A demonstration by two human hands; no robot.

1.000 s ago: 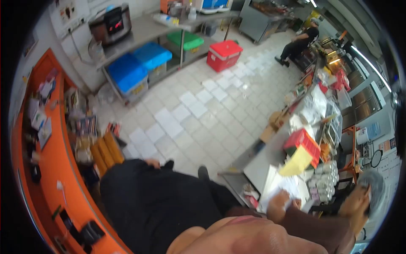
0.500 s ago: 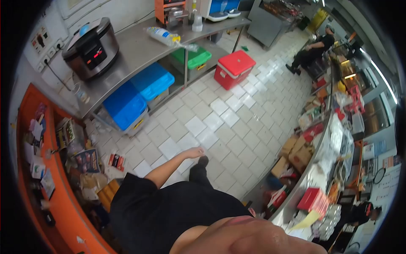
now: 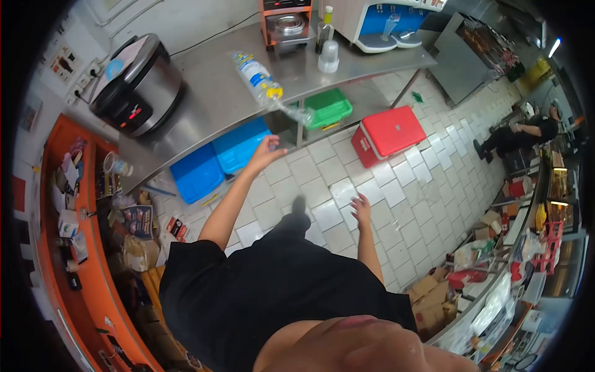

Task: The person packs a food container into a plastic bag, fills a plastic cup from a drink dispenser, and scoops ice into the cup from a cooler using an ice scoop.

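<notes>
My left hand [image 3: 266, 152] is raised in front of the steel table [image 3: 207, 102], fingers apart and holding nothing. Closest to it are a blue-lidded bin [image 3: 242, 144] under the table and a clear plastic sleeve with a blue, white and yellow print [image 3: 259, 79], whose loose end hangs over the table edge. My right hand [image 3: 361, 209] hangs lower over the tiled floor, its fingers spread and nothing in them. Beyond it, a red cooler box [image 3: 393, 133] stands on the floor.
A large rice cooker [image 3: 136, 87] occupies the table's left end. Farther along stand a bottle [image 3: 325, 31], stacked plastic cups [image 3: 329, 57] and a drink dispenser [image 3: 387, 25]. Cardboard boxes [image 3: 431, 304] line the right counter. Another person [image 3: 520, 133] sits at the far right.
I have moved nearer to the table and cooler box. My left hand has risen toward the table, and my right hand has come into view.
</notes>
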